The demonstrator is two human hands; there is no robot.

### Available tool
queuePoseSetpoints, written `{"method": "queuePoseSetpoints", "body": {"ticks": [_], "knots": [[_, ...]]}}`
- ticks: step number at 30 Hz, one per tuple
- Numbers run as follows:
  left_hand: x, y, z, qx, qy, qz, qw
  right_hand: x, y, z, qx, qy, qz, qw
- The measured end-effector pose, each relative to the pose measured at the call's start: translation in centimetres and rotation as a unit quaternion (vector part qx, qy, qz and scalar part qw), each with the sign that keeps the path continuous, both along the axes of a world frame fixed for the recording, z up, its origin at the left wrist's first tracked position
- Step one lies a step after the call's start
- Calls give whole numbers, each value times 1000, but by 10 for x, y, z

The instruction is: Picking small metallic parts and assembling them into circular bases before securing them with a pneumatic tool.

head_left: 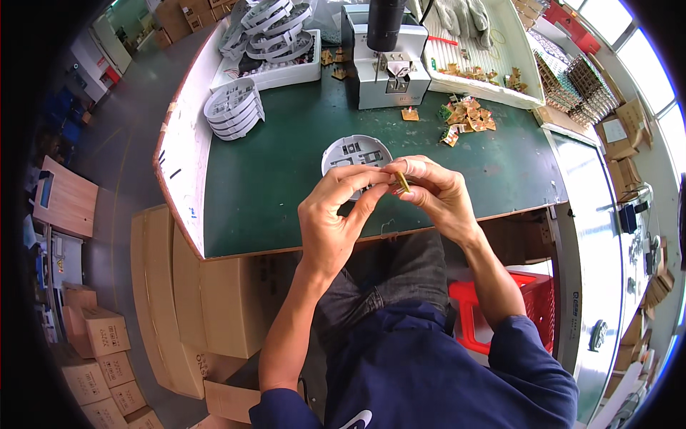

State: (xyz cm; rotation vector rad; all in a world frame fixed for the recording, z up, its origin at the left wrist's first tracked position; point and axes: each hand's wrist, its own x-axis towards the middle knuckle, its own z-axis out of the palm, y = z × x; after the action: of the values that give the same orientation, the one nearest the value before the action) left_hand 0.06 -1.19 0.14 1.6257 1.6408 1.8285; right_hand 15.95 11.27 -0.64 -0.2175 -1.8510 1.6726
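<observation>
A small yellow-brown circuit board (403,182), seen nearly edge-on, is held up above the near part of the green worktable. My right hand (437,196) pinches it between thumb and fingers. From the other side, my left hand (338,214) closes its thumb and fingertips at the board's edge; the exact contact is partly hidden by the fingers. Just behind both hands lies a round grey plastic housing (346,151) with its inside facing up, its near part covered by my left hand.
A stack of grey housings (234,109) stands at left, near a white foam tray (291,74) heaped with more. A benchtop machine (389,89) is at the back. Loose circuit boards (468,116) lie right of it, before a white tray (493,91) holding gloves. A red crate (539,304) sits below.
</observation>
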Motion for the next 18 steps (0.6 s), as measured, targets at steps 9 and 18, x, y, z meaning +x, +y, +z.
{"method": "queuePoseSetpoints", "body": {"ticks": [9, 18], "knots": [[-19, 2, -10, -37, 47, 65, 996, -13, 12, 19, 194, -105, -129, 967], [-13, 22, -35, -159, 203, 145, 955, -67, 54, 7, 422, -168, -127, 882]]}}
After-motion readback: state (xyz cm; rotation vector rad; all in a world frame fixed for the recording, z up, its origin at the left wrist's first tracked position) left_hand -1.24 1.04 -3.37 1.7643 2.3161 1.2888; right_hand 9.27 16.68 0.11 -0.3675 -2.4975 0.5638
